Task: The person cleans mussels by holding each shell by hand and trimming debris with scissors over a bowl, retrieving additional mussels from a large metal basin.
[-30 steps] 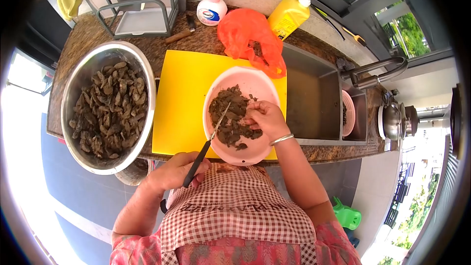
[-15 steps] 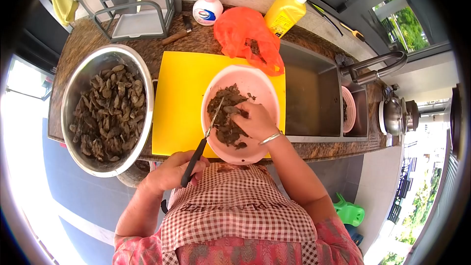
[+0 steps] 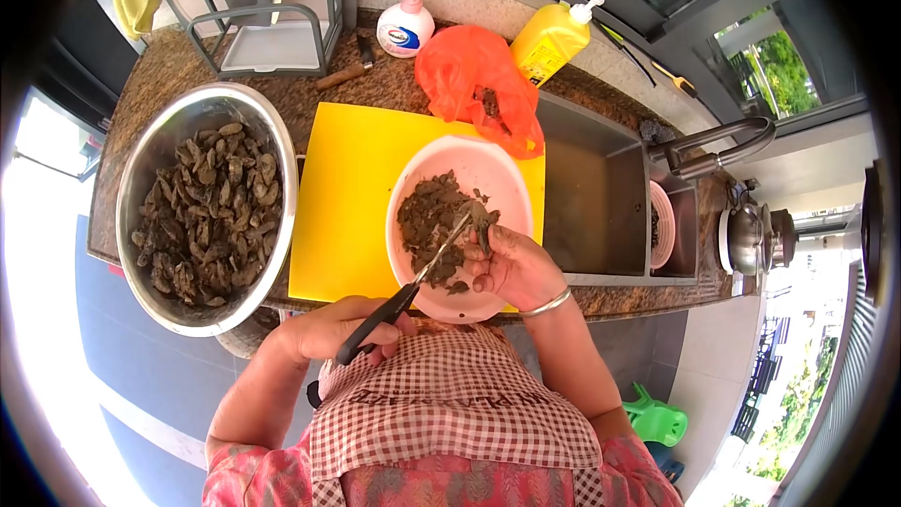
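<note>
My left hand (image 3: 349,330) grips the black handles of a pair of scissors (image 3: 434,268). Their metal blades point up and right over a pink bowl (image 3: 511,183). A dark brown, elongated piece (image 3: 482,227), of a kind I cannot make out, is pinched in my right hand (image 3: 516,268) above the bowl's right side. The scissor tips are right beside that piece; whether they touch it is unclear. Several similar dark pieces (image 3: 434,221) lie heaped in the bowl, which stands on a yellow board (image 3: 343,197).
On the left, a large steel basin (image 3: 141,169) holds many dark pieces. Behind the bowl lie a red plastic bag (image 3: 460,70), a pump bottle (image 3: 405,28) and a yellow bottle (image 3: 552,42). A wooden-handled knife (image 3: 343,73) lies near the rack (image 3: 272,23). The sink (image 3: 596,197) is at right.
My right hand has come up off the heap and now holds a dark piece raised toward the scissor tips. The scissors have shifted slightly right.
</note>
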Tool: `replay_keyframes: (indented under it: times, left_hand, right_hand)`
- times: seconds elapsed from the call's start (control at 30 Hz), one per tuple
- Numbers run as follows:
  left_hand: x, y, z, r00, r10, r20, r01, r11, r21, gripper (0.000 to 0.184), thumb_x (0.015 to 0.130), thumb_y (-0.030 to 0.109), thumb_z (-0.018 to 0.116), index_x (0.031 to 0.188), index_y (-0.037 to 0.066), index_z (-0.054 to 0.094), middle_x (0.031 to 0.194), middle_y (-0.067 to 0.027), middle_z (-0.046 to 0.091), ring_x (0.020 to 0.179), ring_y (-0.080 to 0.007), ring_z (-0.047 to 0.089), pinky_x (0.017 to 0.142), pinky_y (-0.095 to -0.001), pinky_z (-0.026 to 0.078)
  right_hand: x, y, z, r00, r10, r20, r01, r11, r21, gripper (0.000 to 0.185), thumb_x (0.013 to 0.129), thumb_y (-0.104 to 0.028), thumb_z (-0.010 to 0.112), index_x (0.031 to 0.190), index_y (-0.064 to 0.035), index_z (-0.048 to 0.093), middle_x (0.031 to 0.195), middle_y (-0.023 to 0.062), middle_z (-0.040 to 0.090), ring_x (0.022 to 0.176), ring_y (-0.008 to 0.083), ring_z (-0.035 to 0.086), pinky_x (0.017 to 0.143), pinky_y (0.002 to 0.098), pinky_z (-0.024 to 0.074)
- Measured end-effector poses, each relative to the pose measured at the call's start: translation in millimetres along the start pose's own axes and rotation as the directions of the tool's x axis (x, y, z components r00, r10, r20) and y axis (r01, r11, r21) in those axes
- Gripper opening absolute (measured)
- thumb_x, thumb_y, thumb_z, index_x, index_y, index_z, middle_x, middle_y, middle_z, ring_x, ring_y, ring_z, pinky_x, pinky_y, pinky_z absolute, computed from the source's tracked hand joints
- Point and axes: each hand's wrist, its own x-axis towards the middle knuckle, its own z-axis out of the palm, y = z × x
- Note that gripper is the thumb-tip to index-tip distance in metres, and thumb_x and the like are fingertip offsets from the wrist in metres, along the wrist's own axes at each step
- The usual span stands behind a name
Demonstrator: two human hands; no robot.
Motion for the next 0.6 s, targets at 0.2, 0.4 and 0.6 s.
replay_keyframes:
  times: [0.2, 0.4, 0.6]
  left_hand:
    - [7, 5, 6, 1.000, -0.014, 0.016, 0.015, 0.998, -0.058, 0.040, 0.098, 0.026, 0.054, 0.118, -0.008, 0.059, 0.078, -0.0067, 0.061, 0.067, -0.0149, 0.059, 0.062, -0.0274, 0.047]
    - [10, -1, 11, 1.000, -0.003, -0.008, 0.002, 0.996, -0.090, 0.043, 0.100, 0.032, 0.054, 0.120, -0.006, 0.059, 0.075, -0.0050, 0.059, 0.065, -0.0131, 0.057, 0.059, -0.0266, 0.046]
    - [14, -7, 7, 1.000, 0.017, 0.014, -0.015, 0.993, -0.114, 0.046, 0.101, 0.030, 0.050, 0.122, -0.010, 0.057, 0.077, -0.0070, 0.059, 0.069, -0.0152, 0.056, 0.065, -0.0279, 0.046]
  right_hand:
    - [0, 10, 8, 0.999, -0.027, 0.036, 0.030, 0.997, -0.068, 0.028, 0.101, -0.027, 0.057, 0.112, -0.0009, 0.056, 0.092, 0.0053, 0.054, 0.083, 0.0181, 0.058, 0.069, 0.0336, 0.0544]
    - [4, 16, 6, 0.998, -0.062, 0.027, 0.063, 0.995, -0.072, 0.027, 0.102, -0.026, 0.056, 0.114, -0.0015, 0.055, 0.093, 0.0057, 0.054, 0.084, 0.0174, 0.057, 0.071, 0.0334, 0.0541]
    - [6, 18, 8, 0.996, -0.024, 0.087, 0.019, 0.998, 0.053, 0.026, 0.103, -0.026, 0.054, 0.114, -0.0025, 0.056, 0.092, 0.0047, 0.052, 0.084, 0.0167, 0.055, 0.070, 0.0329, 0.0531]
